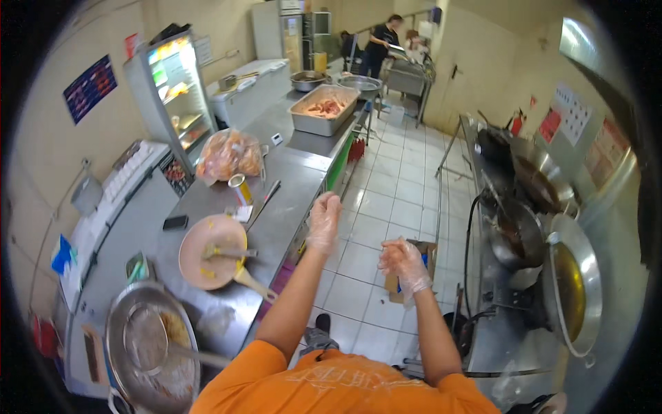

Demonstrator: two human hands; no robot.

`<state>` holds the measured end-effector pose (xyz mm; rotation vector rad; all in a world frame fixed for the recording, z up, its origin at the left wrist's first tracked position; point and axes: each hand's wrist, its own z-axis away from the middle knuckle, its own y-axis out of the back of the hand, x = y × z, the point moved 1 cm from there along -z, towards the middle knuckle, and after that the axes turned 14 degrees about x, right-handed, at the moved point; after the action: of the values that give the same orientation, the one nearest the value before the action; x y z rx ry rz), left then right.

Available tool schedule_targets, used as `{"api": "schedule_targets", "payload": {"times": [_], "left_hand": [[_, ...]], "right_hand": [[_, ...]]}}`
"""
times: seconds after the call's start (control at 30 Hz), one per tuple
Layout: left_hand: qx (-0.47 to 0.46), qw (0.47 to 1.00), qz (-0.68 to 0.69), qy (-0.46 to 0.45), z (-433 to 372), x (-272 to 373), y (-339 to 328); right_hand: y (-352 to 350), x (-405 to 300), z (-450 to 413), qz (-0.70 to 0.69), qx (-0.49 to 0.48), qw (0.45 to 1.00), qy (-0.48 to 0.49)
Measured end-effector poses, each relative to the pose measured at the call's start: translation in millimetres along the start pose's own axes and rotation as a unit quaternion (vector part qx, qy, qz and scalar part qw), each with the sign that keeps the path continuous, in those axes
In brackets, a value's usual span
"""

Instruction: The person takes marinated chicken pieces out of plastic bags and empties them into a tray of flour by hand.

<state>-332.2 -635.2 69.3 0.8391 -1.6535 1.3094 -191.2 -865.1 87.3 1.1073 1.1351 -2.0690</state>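
My left hand (pixel 325 221), in a clear plastic glove, is raised beside the edge of the steel counter (pixel 295 181). Its fingers are curled in and nothing shows in them. Over the tiled aisle is my right hand (pixel 406 264), gloved the same way, with bent fingers; whether they hold anything cannot be told. Left of my left hand, a pale pink frying pan (pixel 199 248) with yellow residue and a utensil inside rests on the counter. Beyond it stand an open can (pixel 241 189) and a clear bag of orange-pink food (pixel 230 158). A steel pan (pixel 323 124) farther along holds raw meat (pixel 327 108).
On the right, several woks, one with yellow oil (pixel 568 284), line a stove counter (pixel 496 331). A cardboard box (pixel 395 290) lies on the floor. A large metal basin (pixel 116 331) with a strainer is at lower left. A person (pixel 381 44) stands at the far end.
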Motion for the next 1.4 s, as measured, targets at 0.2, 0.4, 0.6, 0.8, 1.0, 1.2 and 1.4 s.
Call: {"api": "schedule_targets", "payload": {"times": [0.2,0.4,0.6,0.8,1.0,1.2,1.4], "left_hand": [[0.067,0.988,-0.13,0.041,-96.2,-30.5,-121.5],[0.088,0.975,-0.202,0.041,-216.4,-88.1,-224.6],[0.005,0.942,-0.274,-0.193,-337.7,-163.2,-272.2],[-0.006,0.992,0.078,0.1,-489.0,-144.8,-287.6],[0.042,0.996,-0.024,-0.071,-593.8,-126.4,-249.8],[0.256,0.916,-0.302,-0.064,-729.5,-151.5,-163.3],[0.348,0.887,-0.283,-0.108,-899.5,-142.7,-208.1]], "right_hand": [[-32.2,-104.7,-103.0,0.445,0.0,0.854,0.269],[2.1,-160.6,-229.3,0.471,0.113,0.817,0.313],[33.9,-215.0,-384.2,0.519,0.035,0.787,0.331],[-20.8,-253.0,-560.8,0.391,-0.195,0.676,0.594],[-27.6,-324.5,-693.1,0.518,-0.319,0.648,0.459],[28.8,-421.7,-912.2,0.514,-0.277,0.704,0.404],[103.8,-519.9,-1148.5,0.189,-0.071,0.961,0.187]]}}
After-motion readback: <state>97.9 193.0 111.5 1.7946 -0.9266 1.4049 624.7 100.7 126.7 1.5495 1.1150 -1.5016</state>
